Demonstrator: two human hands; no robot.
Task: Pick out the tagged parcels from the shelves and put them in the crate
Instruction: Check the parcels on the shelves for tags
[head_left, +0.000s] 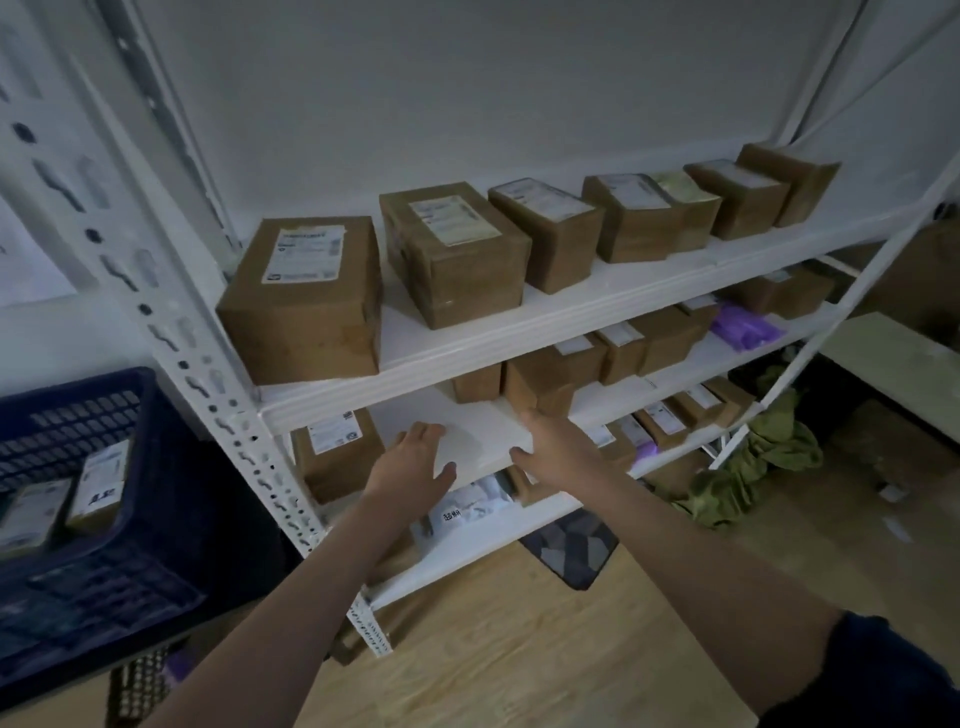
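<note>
Both my arms reach toward the second shelf (467, 436) of a white metal rack. My left hand (415, 460) hangs open above that shelf's bare front left part, fingers straight. My right hand (553, 447) is open beside it, fingertips close to a brown parcel (535, 384) standing on that shelf. Neither hand holds anything. Several labelled brown parcels line the top shelf, the nearest and largest (306, 301) at its left end. A dark blue crate (104, 519) stands at the left with two labelled parcels (101, 483) inside.
Lower shelves carry more brown parcels, a white poly bag (467, 506) and purple packets (745, 327). A green cloth heap (748, 467) and a dark mat (571, 545) lie on the wooden floor. The rack's perforated upright (208, 364) stands between crate and shelves.
</note>
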